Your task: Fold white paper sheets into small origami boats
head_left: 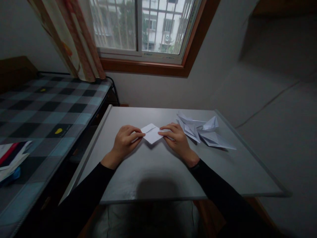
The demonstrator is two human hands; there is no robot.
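A small folded white paper (151, 133) lies on the grey table (158, 168) in front of me. My left hand (125, 140) pinches its left corner with curled fingers. My right hand (175, 138) pinches its right corner, fingers closed on the paper. Both hands rest on the tabletop, a paper's width apart. Black sleeves cover both my arms.
Several finished folded white paper shapes (205, 132) lie to the right of my right hand. A bed with a checked cover (49, 109) stands at the left, with papers (12, 158) on it. A window (143, 26) and curtain (74, 39) are behind the table.
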